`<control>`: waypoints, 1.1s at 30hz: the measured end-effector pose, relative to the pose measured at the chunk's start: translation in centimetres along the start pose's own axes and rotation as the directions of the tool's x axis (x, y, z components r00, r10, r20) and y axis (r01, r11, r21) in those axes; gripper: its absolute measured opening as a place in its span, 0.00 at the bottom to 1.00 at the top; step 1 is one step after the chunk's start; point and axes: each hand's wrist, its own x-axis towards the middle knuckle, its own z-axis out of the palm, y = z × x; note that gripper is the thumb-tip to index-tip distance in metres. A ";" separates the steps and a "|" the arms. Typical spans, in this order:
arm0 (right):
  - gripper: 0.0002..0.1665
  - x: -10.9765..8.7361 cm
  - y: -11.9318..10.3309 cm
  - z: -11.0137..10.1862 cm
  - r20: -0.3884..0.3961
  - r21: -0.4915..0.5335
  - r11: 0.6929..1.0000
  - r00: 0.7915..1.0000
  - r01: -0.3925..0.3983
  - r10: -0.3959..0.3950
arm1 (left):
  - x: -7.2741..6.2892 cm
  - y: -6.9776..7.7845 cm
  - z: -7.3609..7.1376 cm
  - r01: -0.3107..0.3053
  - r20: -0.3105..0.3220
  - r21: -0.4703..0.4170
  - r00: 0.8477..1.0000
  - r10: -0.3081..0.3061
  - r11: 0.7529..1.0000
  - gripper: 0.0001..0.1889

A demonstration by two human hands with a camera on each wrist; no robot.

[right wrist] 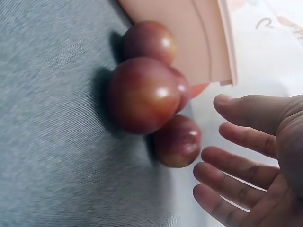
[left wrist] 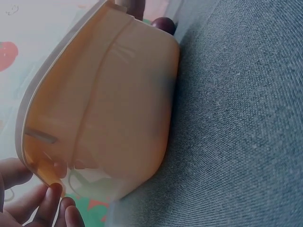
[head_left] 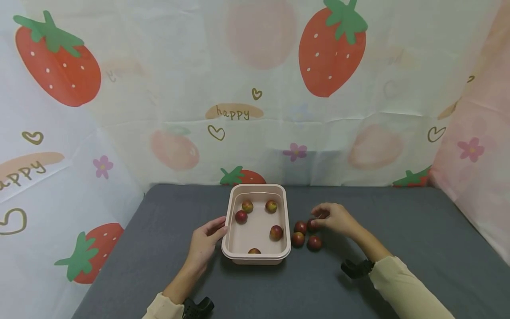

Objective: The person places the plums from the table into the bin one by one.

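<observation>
A pale pink plastic box (head_left: 255, 256) stands mid-table with several reddish plums (head_left: 276, 233) inside. My left hand (head_left: 203, 243) holds its left rim, thumb on the near side and fingertips at the edge; the left wrist view shows the fingers (left wrist: 53, 191) at the rim's corner. Right of the box lies a cluster of plums (head_left: 314, 243) on the cloth. Over the farthest one is my right hand (head_left: 338, 220), thumb and fingers apart. In the right wrist view its loosely bent fingers (right wrist: 213, 175) sit beside a plum (right wrist: 177, 142), with nothing between them.
Dark grey cloth (head_left: 167, 221) covers the table. A pale curtain (head_left: 179, 88) printed with strawberries hangs behind it and along both sides. Each wrist wears a black band with a camera (head_left: 356, 268).
</observation>
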 end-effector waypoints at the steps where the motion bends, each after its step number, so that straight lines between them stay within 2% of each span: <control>1: 0.18 0.0 0.2 0.1 0.001 0.001 1.000 1.000 -0.006 0.006 | 0.0 0.0 0.0 0.001 -0.001 0.000 1.000 -0.001 1.000 0.19; 13: 0.18 -0.4 1.5 1.0 -0.025 -0.021 1.000 1.000 0.018 -0.019 | -0.1 -0.1 0.1 -0.012 -0.013 0.009 1.000 0.012 1.000 0.19; 33: 0.17 -0.6 1.7 2.3 -0.090 -0.029 1.000 0.996 -0.003 0.000 | 0.0 -0.2 0.1 -0.010 -0.002 -0.001 1.000 0.010 1.000 0.19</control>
